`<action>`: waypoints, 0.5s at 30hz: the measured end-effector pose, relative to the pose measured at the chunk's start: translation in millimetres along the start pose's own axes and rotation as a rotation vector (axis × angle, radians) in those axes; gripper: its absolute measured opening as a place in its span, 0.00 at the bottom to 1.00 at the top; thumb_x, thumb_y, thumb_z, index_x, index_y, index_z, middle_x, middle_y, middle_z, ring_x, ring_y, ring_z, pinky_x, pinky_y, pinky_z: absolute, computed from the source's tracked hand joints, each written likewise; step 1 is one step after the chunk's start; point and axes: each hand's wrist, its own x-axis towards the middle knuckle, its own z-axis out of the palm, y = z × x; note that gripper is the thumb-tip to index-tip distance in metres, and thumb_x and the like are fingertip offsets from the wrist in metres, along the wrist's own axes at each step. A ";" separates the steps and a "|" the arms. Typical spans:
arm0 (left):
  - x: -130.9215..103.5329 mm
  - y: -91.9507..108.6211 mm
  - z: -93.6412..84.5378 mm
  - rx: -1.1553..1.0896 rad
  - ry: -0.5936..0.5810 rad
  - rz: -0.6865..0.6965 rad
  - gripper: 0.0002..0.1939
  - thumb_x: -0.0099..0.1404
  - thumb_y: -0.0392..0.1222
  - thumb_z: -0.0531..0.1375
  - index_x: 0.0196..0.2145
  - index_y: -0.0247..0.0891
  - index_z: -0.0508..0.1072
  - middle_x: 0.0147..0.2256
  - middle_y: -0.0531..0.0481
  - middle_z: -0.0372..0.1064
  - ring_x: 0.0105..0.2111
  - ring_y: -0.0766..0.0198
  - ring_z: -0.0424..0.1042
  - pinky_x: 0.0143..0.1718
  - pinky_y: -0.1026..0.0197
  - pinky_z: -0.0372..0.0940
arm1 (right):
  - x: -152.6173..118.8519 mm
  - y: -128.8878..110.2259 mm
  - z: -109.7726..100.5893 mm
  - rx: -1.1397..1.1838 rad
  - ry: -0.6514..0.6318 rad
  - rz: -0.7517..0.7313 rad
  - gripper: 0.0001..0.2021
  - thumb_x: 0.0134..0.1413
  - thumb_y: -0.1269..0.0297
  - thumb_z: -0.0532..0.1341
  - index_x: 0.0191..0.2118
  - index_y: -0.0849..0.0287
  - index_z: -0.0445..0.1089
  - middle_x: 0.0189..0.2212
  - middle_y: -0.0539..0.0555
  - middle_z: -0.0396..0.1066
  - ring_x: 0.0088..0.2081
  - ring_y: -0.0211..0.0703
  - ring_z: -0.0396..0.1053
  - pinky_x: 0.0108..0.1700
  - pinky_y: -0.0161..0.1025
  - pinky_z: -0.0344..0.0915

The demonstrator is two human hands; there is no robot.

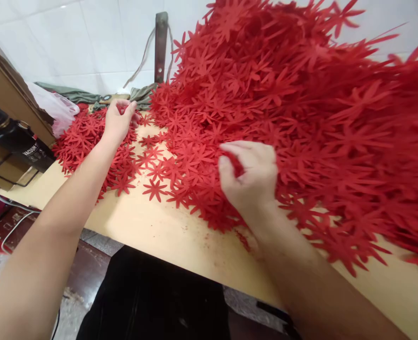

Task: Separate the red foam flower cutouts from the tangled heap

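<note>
Flowers (154, 190): red, loose on your desk (124, 218) | small pile (79, 137) by your left, far bigger pile (294, 94) by your right; maybe part done, lots left | left grip (119, 119): pinched narrow, can't tell if holding | right grip (253, 172): curled, can't tell if holding

hands (249, 172) & forearms (76, 200) are bare, w/ blk clothing (155, 297) worn below.

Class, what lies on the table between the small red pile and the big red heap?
In the head view, several loose red flower-shaped pieces lie scattered there, with patches of tabletop showing among them.
</note>
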 end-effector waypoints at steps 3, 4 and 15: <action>-14.0 6.8 -5.4 -0.022 -0.055 -0.029 0.12 0.66 0.49 0.53 0.31 0.36 0.61 0.18 0.58 0.57 0.17 0.73 0.63 0.24 0.69 0.60 | 8.4 -35.1 16.1 0.056 -0.298 -0.096 0.14 0.56 0.62 0.55 0.42 0.63 0.74 0.42 0.61 0.74 0.46 0.51 0.67 0.53 0.51 0.63; -16.2 8.0 -7.4 -0.024 -0.054 -0.017 0.15 0.66 0.50 0.53 0.29 0.36 0.62 0.16 0.59 0.55 0.15 0.74 0.61 0.21 0.70 0.57 | 12.4 -45.3 24.3 0.067 -0.417 -0.114 0.16 0.57 0.62 0.54 0.44 0.64 0.73 0.44 0.61 0.73 0.48 0.51 0.66 0.54 0.50 0.63; -35.9 -2.9 -13.6 -0.132 -0.129 -0.045 0.29 0.61 0.67 0.46 0.18 0.39 0.61 0.10 0.59 0.43 0.11 0.74 0.46 0.14 0.67 0.43 | 15.6 -74.1 101.9 -0.093 -1.012 -0.111 0.28 0.62 0.55 0.46 0.61 0.67 0.58 0.63 0.62 0.56 0.62 0.57 0.55 0.62 0.52 0.54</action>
